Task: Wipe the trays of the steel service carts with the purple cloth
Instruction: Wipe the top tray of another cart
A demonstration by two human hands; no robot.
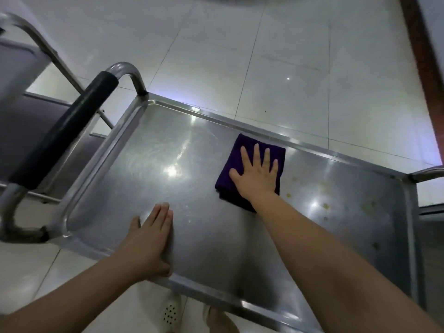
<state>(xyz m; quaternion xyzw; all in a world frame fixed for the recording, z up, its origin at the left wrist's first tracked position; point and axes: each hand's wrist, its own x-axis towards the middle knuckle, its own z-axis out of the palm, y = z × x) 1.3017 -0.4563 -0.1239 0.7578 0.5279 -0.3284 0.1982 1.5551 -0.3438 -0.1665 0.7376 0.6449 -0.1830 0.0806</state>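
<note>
Head view | purple cloth pressed flat under spread right hand, near tray far edge | yellowish spots lie toward right end, nearer right hand | left hand flat, holding nothing, at near edge

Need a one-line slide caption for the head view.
Right hand presses purple cloth flat on steel cart tray; left hand braces near edge.

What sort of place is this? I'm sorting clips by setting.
Probably a canteen or other food-service area, though that's a guess. A steel service cart with a black-gripped handle stands on a pale tiled floor, and yellowish food-like spots mark its tray beside the purple cloth.
</note>
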